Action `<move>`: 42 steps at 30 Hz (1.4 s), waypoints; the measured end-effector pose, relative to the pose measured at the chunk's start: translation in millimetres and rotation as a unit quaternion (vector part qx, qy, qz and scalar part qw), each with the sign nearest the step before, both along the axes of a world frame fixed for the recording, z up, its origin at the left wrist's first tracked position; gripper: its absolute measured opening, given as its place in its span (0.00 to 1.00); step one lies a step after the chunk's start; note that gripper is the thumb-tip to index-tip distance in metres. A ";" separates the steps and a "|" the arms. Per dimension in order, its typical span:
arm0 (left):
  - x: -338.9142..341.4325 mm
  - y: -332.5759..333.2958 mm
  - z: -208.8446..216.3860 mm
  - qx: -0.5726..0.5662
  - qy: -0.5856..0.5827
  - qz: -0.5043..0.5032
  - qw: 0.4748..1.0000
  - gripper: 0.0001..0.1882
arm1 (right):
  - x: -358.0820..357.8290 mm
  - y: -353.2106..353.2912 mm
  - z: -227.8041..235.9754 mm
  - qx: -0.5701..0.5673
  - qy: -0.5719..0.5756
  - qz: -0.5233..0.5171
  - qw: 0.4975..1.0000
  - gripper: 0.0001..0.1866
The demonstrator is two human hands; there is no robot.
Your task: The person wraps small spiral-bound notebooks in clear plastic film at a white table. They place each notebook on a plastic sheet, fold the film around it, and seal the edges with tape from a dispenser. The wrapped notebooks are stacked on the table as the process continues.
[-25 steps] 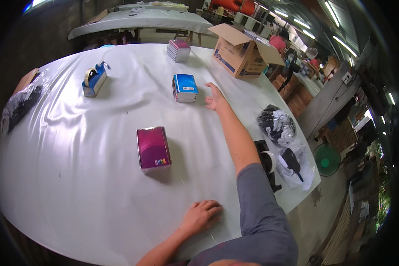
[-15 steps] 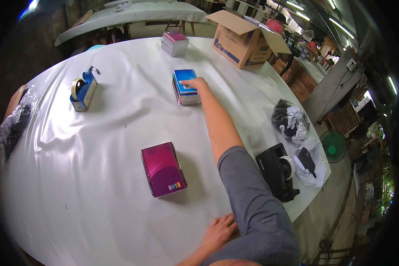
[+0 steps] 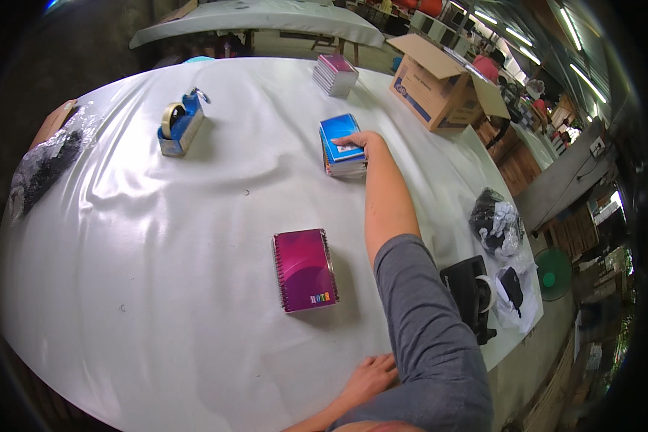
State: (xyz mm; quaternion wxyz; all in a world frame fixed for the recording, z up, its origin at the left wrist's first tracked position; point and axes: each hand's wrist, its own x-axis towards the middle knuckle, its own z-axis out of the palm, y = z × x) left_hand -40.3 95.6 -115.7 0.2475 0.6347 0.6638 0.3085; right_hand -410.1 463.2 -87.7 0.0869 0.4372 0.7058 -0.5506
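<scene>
Right hand [image 3: 358, 142] gripped blue notebook [image 3: 333, 129] atop small stack [image 3: 344, 169], thumb across cover, other fingers apparently hooked over right edge. Left hand [image 3: 373, 376] lay on white-covered table [image 3: 158, 345], fingers loosely extended. Purple spiral notebook [image 3: 304, 268] sat nearer.

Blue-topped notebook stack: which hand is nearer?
Right. The right hand is at the blue-topped notebook stack, its thumb across the top cover. The left hand rests on the white-covered table, well back toward the person, apart from the stack.
</scene>
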 end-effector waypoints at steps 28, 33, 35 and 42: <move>27.8 17.3 -23.9 0.177 -0.279 0.160 0.930 0.18 | 222.8 -92.8 30.7 -0.261 0.621 -0.069 0.736 0.27; 3.9 -11.2 29.9 0.406 -0.174 0.327 0.835 0.49 | 377.4 -169.7 46.0 -0.111 0.642 -0.048 0.757 0.33; 5.6 -29.2 69.6 0.402 -0.225 0.292 0.838 0.67 | 433.0 -207.7 44.1 -0.063 0.627 -0.005 0.777 0.41; 47.3 -54.2 13.1 0.273 -0.360 0.297 0.841 0.54 | 495.9 -283.6 -28.5 -0.009 0.546 0.097 0.832 0.63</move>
